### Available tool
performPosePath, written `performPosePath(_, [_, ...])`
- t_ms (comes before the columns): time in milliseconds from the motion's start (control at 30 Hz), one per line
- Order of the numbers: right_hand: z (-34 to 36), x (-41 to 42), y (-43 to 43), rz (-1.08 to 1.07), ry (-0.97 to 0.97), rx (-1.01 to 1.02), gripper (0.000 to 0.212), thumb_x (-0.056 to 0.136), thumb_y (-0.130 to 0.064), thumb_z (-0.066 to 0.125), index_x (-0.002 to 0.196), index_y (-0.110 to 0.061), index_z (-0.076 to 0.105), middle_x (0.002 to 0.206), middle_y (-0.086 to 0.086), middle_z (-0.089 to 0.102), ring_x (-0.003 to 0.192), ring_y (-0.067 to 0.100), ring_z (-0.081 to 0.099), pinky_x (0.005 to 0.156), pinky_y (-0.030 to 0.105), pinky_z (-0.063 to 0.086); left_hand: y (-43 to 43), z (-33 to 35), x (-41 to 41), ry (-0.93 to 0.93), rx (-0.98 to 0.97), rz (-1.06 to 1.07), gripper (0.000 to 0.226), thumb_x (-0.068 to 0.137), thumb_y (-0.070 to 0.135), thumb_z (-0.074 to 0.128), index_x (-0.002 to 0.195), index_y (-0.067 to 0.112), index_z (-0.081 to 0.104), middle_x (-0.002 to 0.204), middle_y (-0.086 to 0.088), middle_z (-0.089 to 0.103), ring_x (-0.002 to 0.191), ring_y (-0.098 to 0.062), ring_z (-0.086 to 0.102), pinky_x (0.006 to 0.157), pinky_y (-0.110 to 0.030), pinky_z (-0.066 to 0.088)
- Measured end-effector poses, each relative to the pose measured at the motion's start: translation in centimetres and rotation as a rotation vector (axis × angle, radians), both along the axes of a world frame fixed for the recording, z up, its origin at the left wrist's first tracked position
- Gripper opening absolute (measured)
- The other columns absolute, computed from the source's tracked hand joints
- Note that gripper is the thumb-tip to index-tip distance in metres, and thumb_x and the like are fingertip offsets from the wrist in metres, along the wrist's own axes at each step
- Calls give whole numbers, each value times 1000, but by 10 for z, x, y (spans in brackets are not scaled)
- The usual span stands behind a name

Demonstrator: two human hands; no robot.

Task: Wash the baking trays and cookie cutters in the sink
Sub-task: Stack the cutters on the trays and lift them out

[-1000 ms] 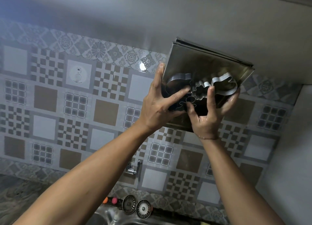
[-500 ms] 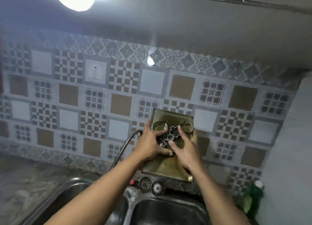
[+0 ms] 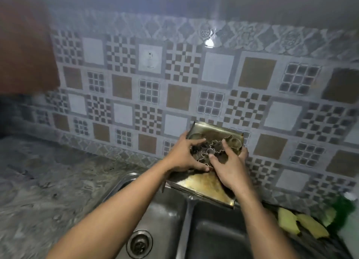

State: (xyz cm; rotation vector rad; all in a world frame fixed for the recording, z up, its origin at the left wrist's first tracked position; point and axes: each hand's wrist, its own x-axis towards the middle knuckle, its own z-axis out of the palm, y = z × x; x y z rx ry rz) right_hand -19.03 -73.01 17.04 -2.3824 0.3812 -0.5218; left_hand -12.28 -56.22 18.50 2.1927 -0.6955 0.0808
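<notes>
In the head view, the left hand (image 3: 182,155) and right hand (image 3: 231,167) are gripping the baking trays (image 3: 204,185) from both sides and pressing the cookie cutters (image 3: 213,148) down on top. The trays are tilting just above the sink (image 3: 213,235). Lowering them slowly and flat should stop the cutters sliding off.
</notes>
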Motion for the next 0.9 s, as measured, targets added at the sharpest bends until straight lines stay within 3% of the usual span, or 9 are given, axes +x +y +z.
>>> performPosePath(167, [19, -2, 35, -9, -60, -83, 73, 85, -64, 57, 148, -52, 22, 160, -8, -14, 143, 40, 29, 110, 55, 35, 34, -8, 12, -8, -174, -23, 99, 41, 57, 93, 132, 51, 54, 165, 4, 3, 152, -21, 15, 123, -49, 21])
performPosePath(333, [37, 11, 109, 17, -50, -111, 73, 87, -60, 58, 151, -46, 24, 162, 3, -13, 141, 42, 32, 113, 49, 32, 107, 5, 24, -22, -157, 20, 95, 51, 43, 96, 136, 40, 55, 165, 0, 1, 151, -21, 14, 119, -33, 9])
performPosePath(467, [16, 35, 189, 51, -32, -66, 77, 85, -66, 57, 151, -46, 23, 162, 3, -12, 142, 44, 29, 113, 54, 29, 190, -4, 43, 18, -94, 54, 96, 49, 44, 96, 136, 39, 56, 164, 2, 3, 151, -24, 14, 123, -45, 12])
performPosePath(633, [-42, 60, 292, 64, -31, 76, 77, 83, -67, 59, 150, -40, 32, 162, 6, -3, 145, 36, 25, 117, 47, 24, 287, -53, 62, 119, -64, 139, 98, 43, 37, 99, 132, 33, 60, 162, -2, 14, 147, -23, 22, 123, -44, 17])
performPosePath(700, [-73, 64, 332, 72, 26, 125, 77, 82, -70, 57, 149, -41, 33, 161, 10, 2, 144, 37, 28, 117, 45, 27, 328, -86, 68, 188, -74, 151, 104, 36, 40, 100, 131, 34, 60, 153, -5, 32, 141, -23, 35, 121, -42, 26])
performPosePath(800, [-114, 70, 386, 109, 114, 236, 76, 82, -71, 55, 149, -40, 34, 157, 12, 13, 140, 36, 35, 114, 41, 31, 387, -125, 76, 302, -7, 142, 104, 42, 32, 100, 136, 29, 56, 133, 6, 50, 125, -13, 49, 104, -25, 39])
performPosePath(900, [-151, 75, 425, 142, 234, 366, 77, 80, -75, 54, 148, -41, 36, 153, 13, 20, 136, 34, 40, 115, 43, 34, 433, -164, 79, 391, 95, 178, 108, 38, 40, 100, 136, 36, 55, 142, 0, 51, 131, -19, 48, 104, -29, 40])
